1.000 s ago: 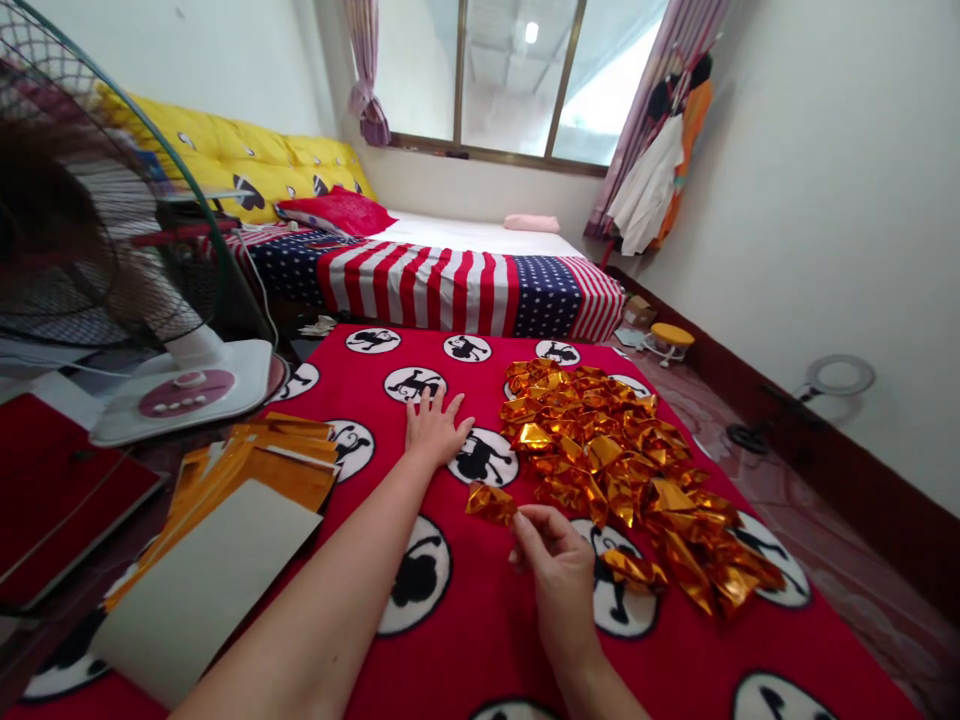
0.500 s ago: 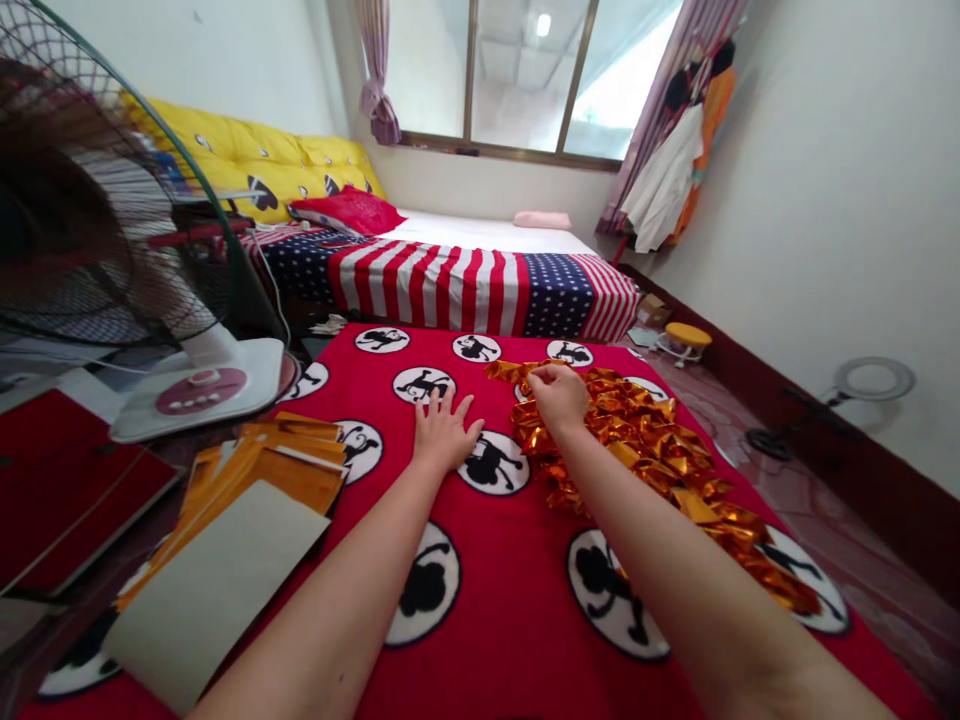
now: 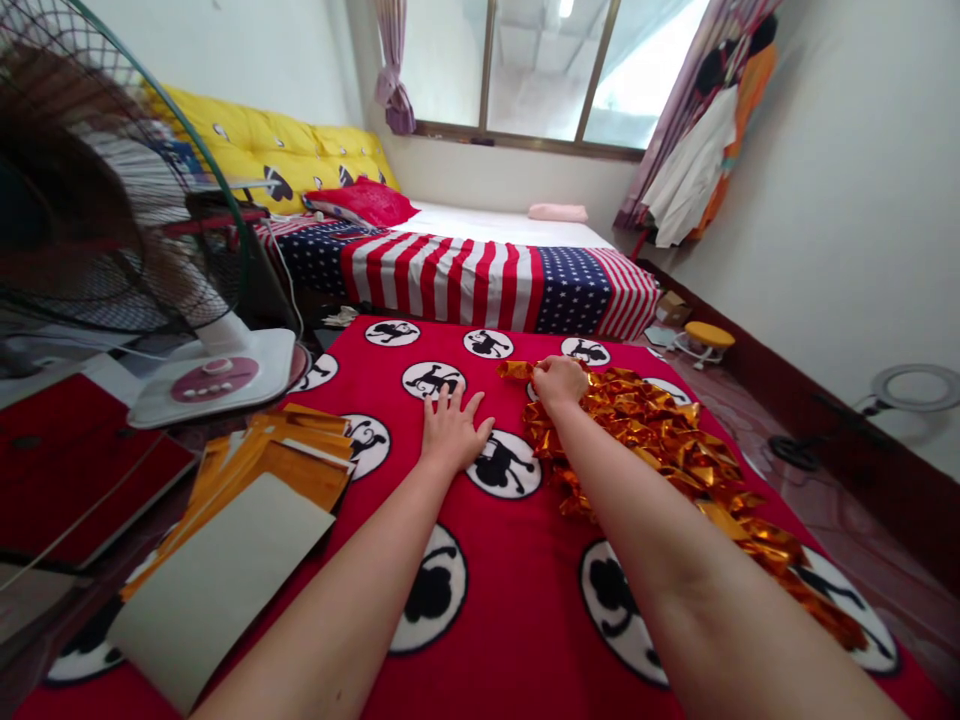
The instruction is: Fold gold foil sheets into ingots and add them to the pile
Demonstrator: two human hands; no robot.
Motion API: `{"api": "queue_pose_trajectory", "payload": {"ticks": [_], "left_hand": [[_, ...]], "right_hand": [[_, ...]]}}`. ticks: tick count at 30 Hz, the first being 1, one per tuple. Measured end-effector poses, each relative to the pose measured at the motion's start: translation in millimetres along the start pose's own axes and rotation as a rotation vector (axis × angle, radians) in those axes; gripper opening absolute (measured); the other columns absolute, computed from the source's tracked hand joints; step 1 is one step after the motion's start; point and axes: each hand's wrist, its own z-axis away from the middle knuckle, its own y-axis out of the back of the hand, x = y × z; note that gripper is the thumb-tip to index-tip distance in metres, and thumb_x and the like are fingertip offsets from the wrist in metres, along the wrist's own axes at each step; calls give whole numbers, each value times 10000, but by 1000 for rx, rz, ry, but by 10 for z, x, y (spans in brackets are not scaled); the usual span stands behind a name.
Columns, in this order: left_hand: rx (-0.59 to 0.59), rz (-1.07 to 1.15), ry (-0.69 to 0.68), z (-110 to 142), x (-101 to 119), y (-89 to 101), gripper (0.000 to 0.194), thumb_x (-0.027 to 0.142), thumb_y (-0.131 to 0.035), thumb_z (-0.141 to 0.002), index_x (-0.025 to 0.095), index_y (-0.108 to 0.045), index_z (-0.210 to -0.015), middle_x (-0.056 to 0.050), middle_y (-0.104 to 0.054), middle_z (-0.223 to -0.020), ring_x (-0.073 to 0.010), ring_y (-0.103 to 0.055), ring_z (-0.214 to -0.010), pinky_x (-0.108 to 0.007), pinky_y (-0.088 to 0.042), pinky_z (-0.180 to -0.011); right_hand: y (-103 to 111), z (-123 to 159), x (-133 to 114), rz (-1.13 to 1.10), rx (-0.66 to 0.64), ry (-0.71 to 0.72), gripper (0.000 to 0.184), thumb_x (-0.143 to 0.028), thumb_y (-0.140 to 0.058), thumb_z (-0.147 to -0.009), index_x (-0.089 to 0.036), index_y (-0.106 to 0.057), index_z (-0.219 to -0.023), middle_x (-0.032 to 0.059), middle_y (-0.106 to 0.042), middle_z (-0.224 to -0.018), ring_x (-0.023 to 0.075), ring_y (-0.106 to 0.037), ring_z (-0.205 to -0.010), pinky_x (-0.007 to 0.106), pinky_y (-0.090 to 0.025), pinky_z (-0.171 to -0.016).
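My left hand (image 3: 453,428) lies flat with fingers spread on the red cloth (image 3: 510,590), which has white rounds with black figures. It holds nothing. My right hand (image 3: 561,382) is closed at the far end of a heap of folded shiny orange-gold foil paper pieces (image 3: 660,425). One foil piece (image 3: 516,370) shows at the left side of this hand, against its fingers; the grip itself is mostly hidden by the hand. At the left edge of the cloth lies a fanned stack of gold and off-white paper sheets (image 3: 270,460), with a pale sheet (image 3: 225,580) on top.
An electric fan (image 3: 217,375) stands at the left, beside a dark red flat board (image 3: 82,465). Beyond the cloth is a bed (image 3: 480,285) with a flag-patterned cover. A yellow stool (image 3: 709,335) and a ring light (image 3: 915,388) stand along the right wall.
The whole view has shifted slightly to the right. My right hand has tilted down, from a raised pinch to a closed fist over the foil. My left hand stays flat.
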Motion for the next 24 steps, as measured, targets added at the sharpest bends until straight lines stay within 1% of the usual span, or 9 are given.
{"api": "queue_pose_trajectory", "payload": {"ticks": [4, 11, 15, 18, 20, 21, 22, 23, 24], "left_hand": [[8, 0, 0, 0, 1, -2, 614, 597, -356, -917, 306, -453, -1450, -83, -336, -1578, -359, -262, -1446, -600, -176, -1155], [-4, -4, 9, 6, 13, 17, 609, 589, -357, -919, 314, -443, -1455, -73, -341, -1576, -350, -249, -1451, -591, -168, -1160], [-8, -6, 9, 3, 11, 18, 612, 593, -341, -922, 323, -423, -1466, -68, -336, -1578, -345, -242, -1454, -585, -160, -1164], [-16, -4, 12, -4, 6, 11, 617, 601, -338, -920, 325, -424, -1464, -72, -332, -1580, -344, -240, -1454, -584, -159, -1163], [-17, 3, 13, -8, 4, 7, 615, 601, -342, -918, 319, -436, -1457, -79, -337, -1577, -346, -244, -1452, -586, -161, -1160], [-17, 7, 14, -9, 4, 8, 615, 599, -343, -918, 315, -440, -1455, -83, -338, -1576, -347, -245, -1452, -587, -161, -1159], [-20, 10, 14, -9, 5, 11, 616, 598, -343, -918, 311, -441, -1455, -85, -337, -1576, -349, -244, -1453, -586, -159, -1159], [-26, 13, 16, -8, 7, 15, 617, 595, -343, -919, 309, -437, -1458, -85, -332, -1579, -349, -241, -1454, -585, -156, -1160], [-33, 15, 19, -6, 9, 22, 618, 592, -344, -920, 309, -430, -1463, -83, -326, -1583, -348, -235, -1457, -583, -152, -1162]], "right_hand": [[-27, -21, -14, 59, -13, -13, 283, -259, -542, -850, -168, -783, -968, 156, -738, -994, 297, -665, -966, 365, -459, -807], [-30, -41, -63, 92, -33, -46, 296, -262, -517, -893, -163, -769, -1014, 172, -726, -1037, 292, -650, -1009, 376, -438, -856], [13, -62, -80, 70, -53, -48, 243, -275, -602, -846, -188, -772, -997, 158, -727, -1043, 306, -636, -1029, 403, -424, -879], [136, -18, -98, 21, -26, -30, 283, -329, -601, -856, -230, -744, -1079, 121, -723, -1078, 286, -627, -1034, 394, -423, -884], [258, 146, -120, -59, 16, 7, 311, -358, -540, -896, -267, -708, -1141, 75, -715, -1106, 246, -626, -1018, 364, -433, -879], [324, 292, -133, -213, 52, 56, 296, -345, -544, -889, -243, -716, -1108, 77, -717, -1081, 233, -630, -987, 345, -441, -864], [390, 484, -144, -381, 59, 99, 279, -335, -546, -879, -220, -722, -1062, 80, -720, -1043, 221, -634, -942, 328, -453, -843], [451, 720, -153, -540, 36, 132, 269, -339, -552, -868, -201, -723, -1024, 82, -721, -996, 211, -634, -884, 317, -465, -816], [504, 990, -156, -685, -15, 136, 272, -352, -573, -845, -183, -715, -1005, 81, -719, -937, 205, -628, -814, 313, -478, -773]]}}
